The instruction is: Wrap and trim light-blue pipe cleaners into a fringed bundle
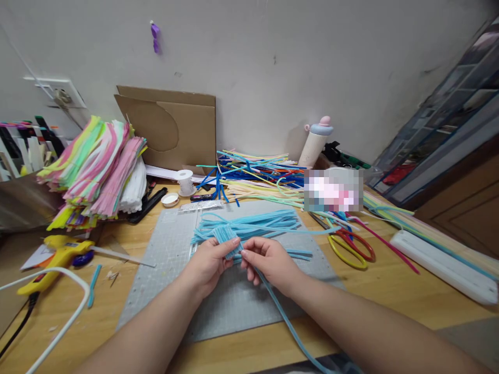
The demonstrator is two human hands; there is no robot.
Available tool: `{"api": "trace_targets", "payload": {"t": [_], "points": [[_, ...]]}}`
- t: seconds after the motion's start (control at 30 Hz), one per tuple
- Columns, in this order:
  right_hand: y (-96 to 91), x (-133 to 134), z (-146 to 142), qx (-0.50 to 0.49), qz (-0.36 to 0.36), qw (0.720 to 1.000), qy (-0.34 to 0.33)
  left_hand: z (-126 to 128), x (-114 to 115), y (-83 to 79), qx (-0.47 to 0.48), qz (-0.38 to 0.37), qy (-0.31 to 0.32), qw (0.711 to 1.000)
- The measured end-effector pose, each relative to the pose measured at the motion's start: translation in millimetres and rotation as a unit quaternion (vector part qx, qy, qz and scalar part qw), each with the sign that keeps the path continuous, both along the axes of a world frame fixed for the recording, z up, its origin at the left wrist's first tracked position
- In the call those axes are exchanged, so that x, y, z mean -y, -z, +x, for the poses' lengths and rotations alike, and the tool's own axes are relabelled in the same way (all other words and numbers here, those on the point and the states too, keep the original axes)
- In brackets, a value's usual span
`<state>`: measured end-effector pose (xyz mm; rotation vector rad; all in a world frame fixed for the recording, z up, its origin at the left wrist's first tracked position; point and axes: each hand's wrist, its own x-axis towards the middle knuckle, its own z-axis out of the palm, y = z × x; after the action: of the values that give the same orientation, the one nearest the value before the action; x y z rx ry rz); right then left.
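Observation:
My left hand (207, 264) is closed on a small flat piece of light-blue pipe cleaners (225, 235), laid side by side, with the thumb pressed on its face. At the right edge of that piece, my right hand (268, 261) pinches a long blue pipe cleaner (287, 321), which trails down toward the front edge of the table. Just beyond both hands lies a bundle of light-blue pipe cleaners (268, 221) on a grey cutting mat (156, 291). A few shorter blue stems (300, 254) stick out behind my right hand.
On the left are a yellow glue gun (52, 262), a white cable (80, 311) and bundled coloured pipe cleaners (97, 166). Scissors (351, 249) and a white power strip (444, 266) lie right. A bottle (315, 145), a spool (186, 183) and cardboard (191, 124) stand behind.

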<state>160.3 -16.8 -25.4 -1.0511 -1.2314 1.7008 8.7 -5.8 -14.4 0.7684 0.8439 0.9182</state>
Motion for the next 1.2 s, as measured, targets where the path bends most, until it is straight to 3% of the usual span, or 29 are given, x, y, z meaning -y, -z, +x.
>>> {"api": "trace_targets", "payload": {"t": [0.4,0.67,0.93,1.2], "points": [[3.8,1,-8,-0.080,-0.086,0.992,0.037,5,3,2.6,-0.006,0.025,0.012,1.000],[4.8,4,-11,-0.093,-0.121,0.987,0.056,6,0,9.4,-0.089,0.035,-0.062,0.994],[2.7,4,-13,-0.060,-0.124,0.989,0.059,8,1,8.4,-0.155,0.056,-0.091,0.982],[1.7,3,-14,-0.054,-0.158,0.984,0.060,9,4,6.5,-0.257,0.153,-0.097,0.949]]}}
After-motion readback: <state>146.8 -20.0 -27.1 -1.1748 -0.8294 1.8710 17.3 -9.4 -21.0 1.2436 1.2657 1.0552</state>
